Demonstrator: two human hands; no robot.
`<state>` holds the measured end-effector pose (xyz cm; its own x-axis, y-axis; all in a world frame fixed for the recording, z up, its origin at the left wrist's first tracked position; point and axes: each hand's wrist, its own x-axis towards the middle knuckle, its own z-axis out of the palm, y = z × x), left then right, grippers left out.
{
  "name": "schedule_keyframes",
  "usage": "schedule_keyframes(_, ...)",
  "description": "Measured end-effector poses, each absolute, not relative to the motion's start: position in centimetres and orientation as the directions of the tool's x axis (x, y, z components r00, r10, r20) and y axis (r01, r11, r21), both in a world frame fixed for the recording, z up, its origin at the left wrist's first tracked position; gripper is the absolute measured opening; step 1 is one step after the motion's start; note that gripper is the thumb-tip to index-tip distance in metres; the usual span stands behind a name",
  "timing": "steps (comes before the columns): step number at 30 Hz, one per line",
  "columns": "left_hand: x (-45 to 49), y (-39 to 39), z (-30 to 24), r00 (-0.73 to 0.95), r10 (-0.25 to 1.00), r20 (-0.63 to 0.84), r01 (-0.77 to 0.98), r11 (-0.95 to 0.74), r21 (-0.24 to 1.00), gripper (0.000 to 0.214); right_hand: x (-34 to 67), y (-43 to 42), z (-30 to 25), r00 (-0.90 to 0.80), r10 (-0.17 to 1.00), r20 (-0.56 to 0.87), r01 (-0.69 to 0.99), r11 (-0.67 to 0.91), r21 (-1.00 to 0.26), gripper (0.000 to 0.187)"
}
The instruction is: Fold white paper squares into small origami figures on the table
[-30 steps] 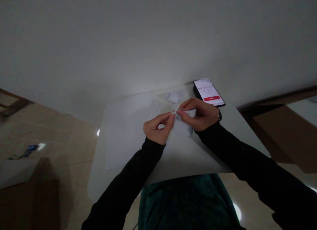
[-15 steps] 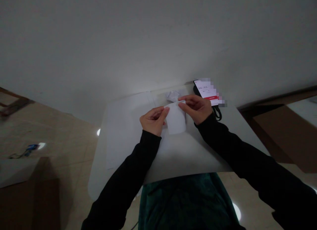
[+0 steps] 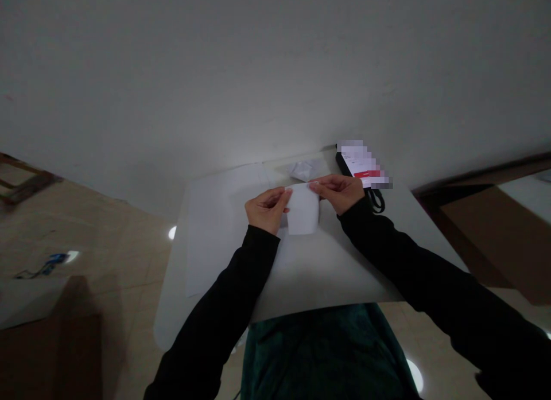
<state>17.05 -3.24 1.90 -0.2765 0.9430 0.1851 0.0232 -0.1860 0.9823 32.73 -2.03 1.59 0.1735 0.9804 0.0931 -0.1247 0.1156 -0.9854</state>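
A small piece of white paper [image 3: 303, 212] is held up over the table between my two hands. My left hand [image 3: 267, 208] pinches its upper left corner between thumb and fingers. At the upper right corner, my right hand [image 3: 340, 192] grips the paper in the same way. The sheet hangs down from the fingertips, slightly curved, its top edge nearly straight. Just beyond it lies a folded white paper shape [image 3: 302, 170] on the table.
Large white sheets [image 3: 219, 233] lie on the left of the white table [image 3: 336, 279]. A phone [image 3: 361, 164] with a lit screen rests at the back right, a black strap [image 3: 377, 201] by it. A wall [image 3: 258, 73] rises behind; dark green cloth [image 3: 327, 354] is at the front edge.
My right hand has moved slightly down and left. The paper's top edge has levelled and its face has turned more flatly toward me. My left hand has hardly moved.
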Motion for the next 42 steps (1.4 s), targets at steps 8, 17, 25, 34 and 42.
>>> schedule_keyframes(8,16.7,-2.9,1.9,-0.288,0.935,0.205,0.026,-0.206,0.978,0.024,32.7,-2.0,1.9,0.182,0.971,0.153,-0.081,0.17,-0.982,0.027)
schedule_keyframes(17,16.5,-2.8,1.9,-0.28,0.936,0.213,0.045,-0.209,0.977,0.025,32.5,-1.8,1.5,0.14,0.971,0.194,-0.071,0.206,-0.976,0.022)
schedule_keyframes(25,15.3,-2.9,2.5,-0.21,0.812,0.545,0.39,-0.441,0.808,0.015,33.7,-1.9,2.0,-0.041,0.944,0.329,0.026,0.33,-0.944,0.029)
schedule_keyframes(34,13.7,-4.4,4.4,0.188,0.333,0.924,0.662,-0.738,0.131,0.02,33.1,-3.2,4.1,-0.01,0.936,0.352,-0.081,0.35,-0.933,0.018)
schedule_keyframes(42,12.5,-3.8,2.4,0.333,0.454,0.826,0.6,-0.778,0.185,0.023,32.4,-3.1,3.4,-0.214,0.977,-0.006,-0.476,-0.109,-0.873,0.025)
